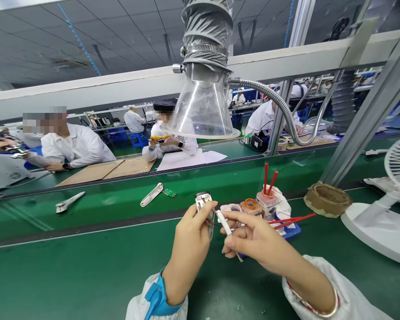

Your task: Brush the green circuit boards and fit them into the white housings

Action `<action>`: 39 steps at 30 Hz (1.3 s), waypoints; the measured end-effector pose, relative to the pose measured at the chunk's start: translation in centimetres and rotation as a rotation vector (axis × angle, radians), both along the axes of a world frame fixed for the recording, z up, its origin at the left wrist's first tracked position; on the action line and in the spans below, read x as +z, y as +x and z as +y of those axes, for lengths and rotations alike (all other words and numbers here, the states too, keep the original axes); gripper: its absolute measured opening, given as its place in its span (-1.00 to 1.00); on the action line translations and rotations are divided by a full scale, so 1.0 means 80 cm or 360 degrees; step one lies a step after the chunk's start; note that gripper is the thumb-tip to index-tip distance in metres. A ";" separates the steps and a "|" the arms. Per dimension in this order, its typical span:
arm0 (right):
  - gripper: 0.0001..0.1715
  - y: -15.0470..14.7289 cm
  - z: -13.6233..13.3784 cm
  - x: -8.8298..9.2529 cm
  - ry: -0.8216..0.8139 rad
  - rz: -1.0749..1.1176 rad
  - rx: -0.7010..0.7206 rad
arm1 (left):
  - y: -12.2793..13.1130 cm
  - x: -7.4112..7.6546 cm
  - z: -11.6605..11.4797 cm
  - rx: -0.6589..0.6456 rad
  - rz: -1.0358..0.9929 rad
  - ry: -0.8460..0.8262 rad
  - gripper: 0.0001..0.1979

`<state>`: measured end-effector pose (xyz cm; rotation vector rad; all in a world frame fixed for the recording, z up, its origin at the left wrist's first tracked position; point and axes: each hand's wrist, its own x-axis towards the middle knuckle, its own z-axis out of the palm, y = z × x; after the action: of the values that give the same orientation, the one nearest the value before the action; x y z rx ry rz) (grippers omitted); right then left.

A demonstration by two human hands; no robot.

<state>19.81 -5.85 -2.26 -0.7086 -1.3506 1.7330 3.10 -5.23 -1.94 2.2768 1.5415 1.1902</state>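
Observation:
My left hand [190,246] is closed around a small white plastic device [204,203] with a metal end, held upright above the green bench. My right hand [253,238] pinches a thin white stick-like tool [225,224] whose tip meets the device's side. Thin red wires show between the two hands. Just behind them stand small open jars [250,206] and a pot holding red sticks [268,180], on white cloth over a blue tray.
On the green conveyor belt [96,200] lie a white casing half with a small green circuit board [155,194] and another white part [69,202]. A clear fume hood [203,104] hangs overhead. A tape roll [326,200] and white fan [386,209] stand right. Workers sit opposite.

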 end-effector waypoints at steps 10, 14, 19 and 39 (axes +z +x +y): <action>-0.47 -0.015 0.003 0.005 -0.0009 0.0032 -0.0191 | 0.014 -0.011 0.000 0.0033 0.0205 -0.0166 -0.59; -0.44 -0.004 0.007 0.016 -0.0095 -0.0131 -0.0186 | 0.013 -0.012 -0.002 -0.0001 0.0300 -0.0178 -0.53; -0.48 -0.004 0.007 0.017 -0.0048 -0.0220 -0.0169 | 0.012 -0.018 0.007 0.0065 0.0275 -0.0068 -0.65; -0.32 -0.026 -0.007 -0.013 0.1375 -0.0948 -0.0845 | 0.008 -0.005 0.006 -0.0227 -0.0296 -0.0219 -0.78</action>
<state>17.76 -6.42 -3.29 -0.9684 -1.8806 0.4234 3.76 -4.77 -2.36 2.0846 1.3279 1.1814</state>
